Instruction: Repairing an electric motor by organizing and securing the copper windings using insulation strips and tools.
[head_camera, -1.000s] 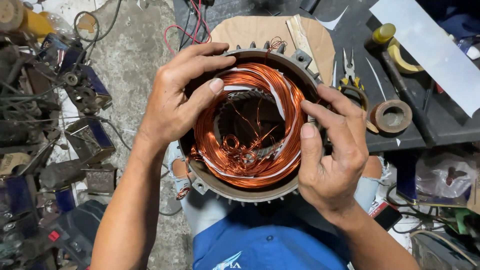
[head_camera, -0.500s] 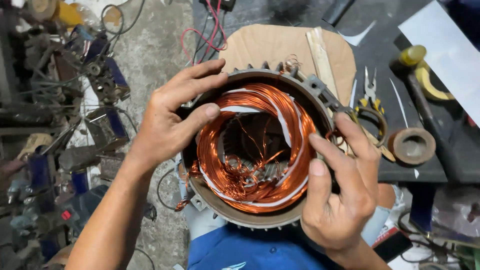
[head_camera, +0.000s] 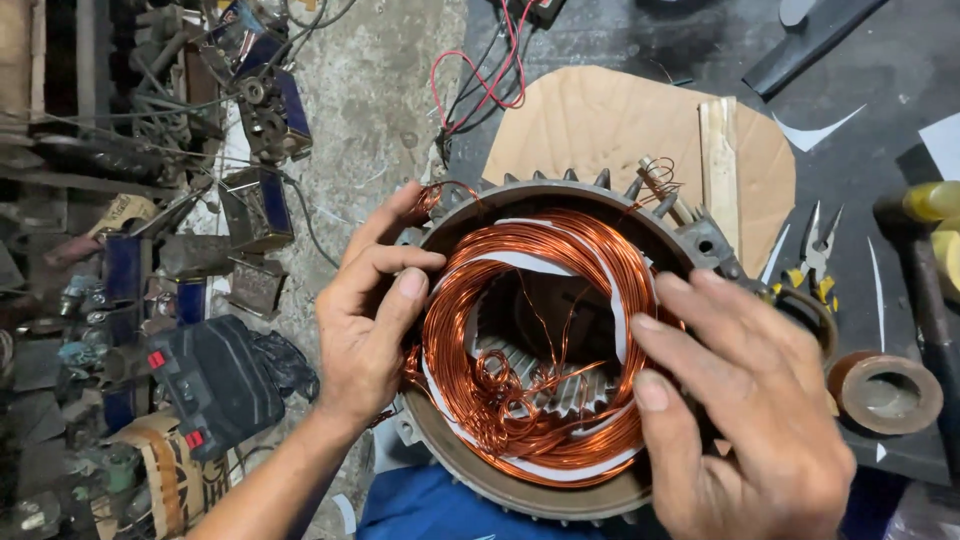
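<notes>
A flat sheet of brown corrugated cardboard (head_camera: 610, 125), cut roughly octagonal, lies on the dark bench at upper centre, with a pale narrow strip along its right part. At the lower left, among the clutter on the floor, stands a tan rounded wrapping with dark printed marks (head_camera: 165, 470). No screens or signs show.
</notes>
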